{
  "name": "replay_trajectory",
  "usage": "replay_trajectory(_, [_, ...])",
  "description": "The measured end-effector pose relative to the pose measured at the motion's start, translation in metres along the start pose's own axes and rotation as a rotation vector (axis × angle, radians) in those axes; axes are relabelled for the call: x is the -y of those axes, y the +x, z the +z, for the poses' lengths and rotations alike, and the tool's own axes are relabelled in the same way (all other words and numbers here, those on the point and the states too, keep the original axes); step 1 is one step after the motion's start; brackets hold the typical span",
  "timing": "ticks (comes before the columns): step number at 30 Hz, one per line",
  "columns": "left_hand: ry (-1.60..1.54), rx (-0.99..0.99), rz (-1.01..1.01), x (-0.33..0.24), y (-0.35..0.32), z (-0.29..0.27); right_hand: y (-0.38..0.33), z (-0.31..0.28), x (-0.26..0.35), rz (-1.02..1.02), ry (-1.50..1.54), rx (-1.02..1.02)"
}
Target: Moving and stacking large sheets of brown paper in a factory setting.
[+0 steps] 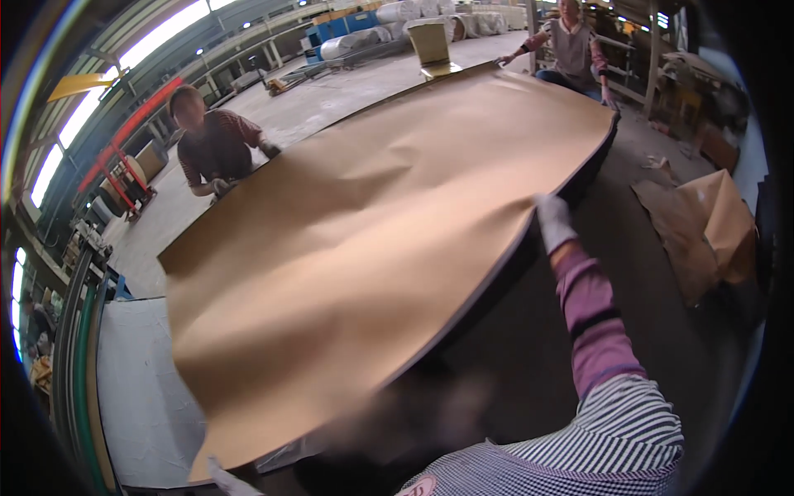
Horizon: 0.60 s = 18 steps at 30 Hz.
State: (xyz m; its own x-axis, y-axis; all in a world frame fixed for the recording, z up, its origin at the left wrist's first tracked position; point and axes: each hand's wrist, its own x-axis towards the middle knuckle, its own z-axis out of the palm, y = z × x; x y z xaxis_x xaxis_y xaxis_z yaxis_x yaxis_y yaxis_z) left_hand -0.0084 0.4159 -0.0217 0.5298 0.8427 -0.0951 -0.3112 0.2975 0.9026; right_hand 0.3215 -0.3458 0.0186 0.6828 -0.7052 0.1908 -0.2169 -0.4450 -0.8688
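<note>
A large sheet of brown paper (356, 248) spreads across the middle, creased and rippled, with a dark edge running along its near right side. My right hand (554, 225), in a pale glove, is closed on that near right edge, and the paper puckers at the grip. At the bottom left, close to the sheet's near corner, a pale glove (225, 479) just enters the picture; it appears to be my left hand, its fingers mostly cut off. Two co-workers hold the sheet: one person (219, 145) at the far left edge, another person (572, 51) at the far right end.
Crumpled brown paper (711, 219) lies on the floor at the right. A pale-topped surface (145, 388) stands at lower left beside a green bar (80, 388). Farther back are a yellow chair (430, 50), wrapped rolls (356, 43) and a red-framed stand (124, 182). A blurred dark shape covers the lower middle.
</note>
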Motion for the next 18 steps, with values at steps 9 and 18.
replay_trajectory(9, [0.402, 0.53, -0.302, 0.082, -0.08, 0.045, -0.195, 0.01, -0.03, 0.358, 0.663, 0.491])
replay_trajectory(18, [0.608, 0.478, -0.542, 0.043, -0.135, 0.174, -0.027, 0.058, -0.056, 0.402, 0.41, 0.698])
